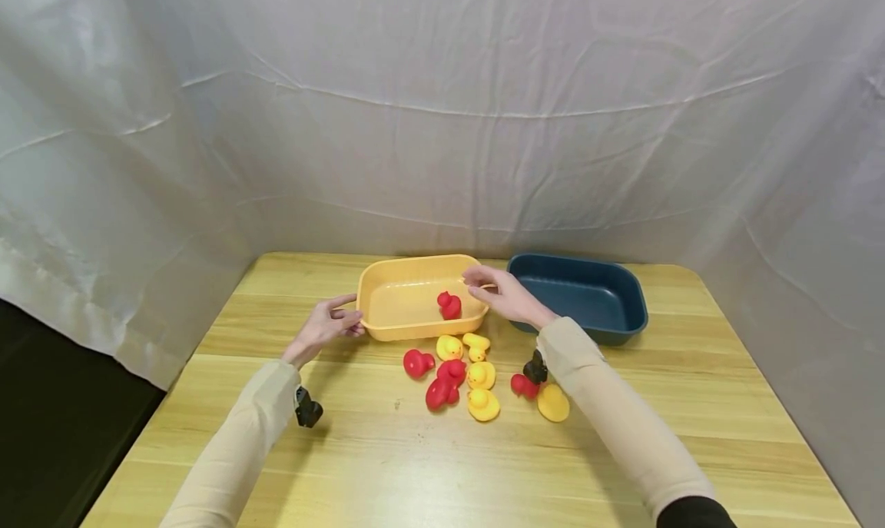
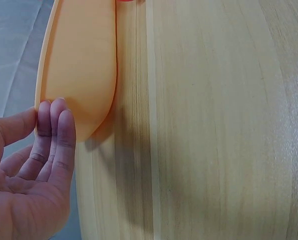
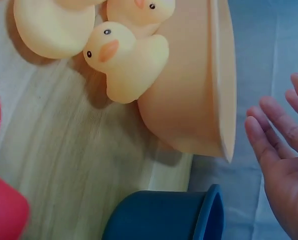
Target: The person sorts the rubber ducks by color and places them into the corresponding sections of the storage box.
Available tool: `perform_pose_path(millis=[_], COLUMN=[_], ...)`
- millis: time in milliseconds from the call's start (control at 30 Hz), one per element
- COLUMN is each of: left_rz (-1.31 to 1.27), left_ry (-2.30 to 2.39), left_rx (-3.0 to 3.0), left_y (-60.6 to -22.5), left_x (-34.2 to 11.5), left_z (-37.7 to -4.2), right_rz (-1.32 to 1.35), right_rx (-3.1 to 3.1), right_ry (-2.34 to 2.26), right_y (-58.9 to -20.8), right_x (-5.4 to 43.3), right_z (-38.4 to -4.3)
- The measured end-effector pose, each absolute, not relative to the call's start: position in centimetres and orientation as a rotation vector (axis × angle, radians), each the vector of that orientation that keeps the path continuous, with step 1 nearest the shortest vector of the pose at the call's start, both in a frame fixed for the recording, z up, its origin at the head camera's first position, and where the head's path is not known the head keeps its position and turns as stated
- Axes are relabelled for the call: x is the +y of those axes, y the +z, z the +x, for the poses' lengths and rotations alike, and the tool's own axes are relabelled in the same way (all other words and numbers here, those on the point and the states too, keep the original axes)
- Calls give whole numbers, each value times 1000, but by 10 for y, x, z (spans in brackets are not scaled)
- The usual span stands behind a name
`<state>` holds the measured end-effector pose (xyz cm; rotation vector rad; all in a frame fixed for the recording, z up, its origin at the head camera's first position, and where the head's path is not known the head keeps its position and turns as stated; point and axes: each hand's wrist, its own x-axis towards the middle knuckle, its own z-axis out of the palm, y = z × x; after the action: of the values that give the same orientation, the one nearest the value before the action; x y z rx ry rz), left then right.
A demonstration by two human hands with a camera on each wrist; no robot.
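My left hand (image 1: 328,325) pinches the left end of the light-orange tray (image 1: 408,332), thumb at the rim and fingers against the outer wall, as the left wrist view shows (image 2: 49,145). A red rubber duck (image 1: 450,307) lies inside the tray towards its right end. Over that end hovers my right hand (image 1: 510,293), its fingers loosely bent with nothing between them. In the right wrist view it is apart from the rim. Just in front of the tray are several yellow rubber ducks (image 1: 481,375) and several red ones (image 1: 418,363).
To the right stands a dark blue tray (image 1: 639,317), close to the orange one. Under my right forearm lie a red duck (image 1: 524,386) and a yellow duck (image 1: 553,403). Pale cloth (image 1: 442,128) hangs behind the wooden table (image 1: 415,474).
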<state>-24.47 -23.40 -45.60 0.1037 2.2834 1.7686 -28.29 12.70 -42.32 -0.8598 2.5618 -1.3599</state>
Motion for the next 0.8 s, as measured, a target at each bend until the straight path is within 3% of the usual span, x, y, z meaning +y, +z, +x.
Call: perform_pose_path(millis=[467, 800], left_rz=[104, 114], left_ry=[1777, 1780], left_rx=[2285, 2275], left_y=[-457, -459], left_x=[-232, -232], left_z=[-244, -243], right_rz=[-930, -823], right_rx=[2486, 2394], right_ry=[-1276, -1332], right_y=[-436, -451], right_x=[171, 202], right_z=[-239, -206])
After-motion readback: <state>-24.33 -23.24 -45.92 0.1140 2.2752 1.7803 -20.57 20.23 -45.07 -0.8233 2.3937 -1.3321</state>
